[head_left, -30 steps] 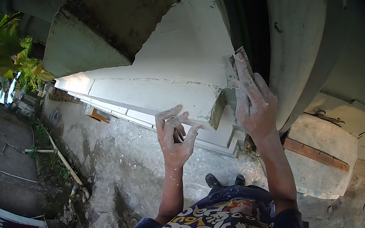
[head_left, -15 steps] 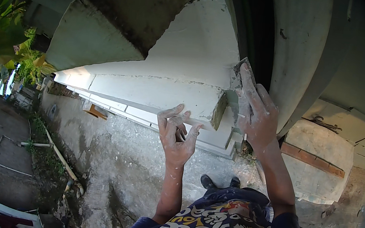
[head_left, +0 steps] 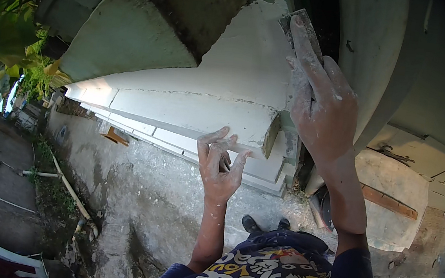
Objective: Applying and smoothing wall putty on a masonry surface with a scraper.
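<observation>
My left hand (head_left: 219,170), dusted white, rests bent, spread fingertips on the lower edge of a white plastered ledge (head_left: 192,112); part of its palm side is hidden. Higher and to the right, my right hand (head_left: 324,105) is closed on a small flat grey tool (head_left: 311,32), its long fingers lying along it against the upper right part of the white plastered surface (head_left: 255,50), beside a dark vertical gap. The hand and forearm carry white dust too.
A weathered green overhanging block (head_left: 118,33) is at upper left, with plants (head_left: 8,46) beyond. A pale column (head_left: 373,40) stands right. Below lie stained concrete ground (head_left: 145,202), pipes (head_left: 68,185) at left, and a pale board with a brown strip (head_left: 390,219) at right.
My right hand and the grey tool have moved upward along the surface, most of it in the last half second. My left hand stays at the ledge's edge. The view has shifted slightly.
</observation>
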The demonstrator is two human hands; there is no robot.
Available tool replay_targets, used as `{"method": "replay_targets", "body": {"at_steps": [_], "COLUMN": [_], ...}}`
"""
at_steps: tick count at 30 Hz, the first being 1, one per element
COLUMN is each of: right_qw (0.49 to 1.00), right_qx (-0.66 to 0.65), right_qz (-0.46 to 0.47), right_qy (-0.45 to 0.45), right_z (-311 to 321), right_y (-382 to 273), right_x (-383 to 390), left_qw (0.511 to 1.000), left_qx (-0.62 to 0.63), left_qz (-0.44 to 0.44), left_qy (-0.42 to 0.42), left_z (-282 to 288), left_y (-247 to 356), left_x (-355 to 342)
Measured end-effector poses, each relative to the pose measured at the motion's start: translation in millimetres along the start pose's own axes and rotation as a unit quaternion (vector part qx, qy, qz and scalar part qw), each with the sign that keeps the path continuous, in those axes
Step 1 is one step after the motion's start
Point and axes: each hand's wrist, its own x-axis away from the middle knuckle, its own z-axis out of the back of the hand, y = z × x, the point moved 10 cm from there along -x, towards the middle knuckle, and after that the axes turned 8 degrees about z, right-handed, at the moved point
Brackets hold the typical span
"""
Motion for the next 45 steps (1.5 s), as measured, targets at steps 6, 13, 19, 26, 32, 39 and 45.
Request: {"method": "replay_targets", "body": {"at_steps": [6,13,19,26,32,39,45], "right_qw": [0.999,0.999,0.998,0.998,0.999,0.966,0.856], "right_qx": [0.018,0.027,0.016,-0.008,0.016,-0.147,-0.273], "right_qz": [-0.042,-0.007,-0.019,-0.051,-0.016,-0.203,-0.438], "right_qy": [-0.018,0.037,0.057,0.025,0.031,-0.062,-0.04], "right_z": [-10,2,-9,-30,-61,-77,-75], "right_y": [7,-4,0,13,22,43,62], "right_x": [27,-14,28,74,152,214,252], "left_qw": [1.0,1.0,1.0,0.999,0.999,0.999,0.998], "left_qx": [0.0,0.001,0.021,0.046,0.048,0.049,0.027], "left_qz": [0.008,0.008,0.003,0.017,0.004,-0.004,-0.025], "left_qy": [0.005,0.001,0.003,0.005,0.007,-0.006,-0.041], "left_z": [0,0,-2,-2,1,-1,0], "left_y": [0,-3,-3,-11,-12,-14,-9], "left_x": [2,0,1,3,2,2,-1]}}
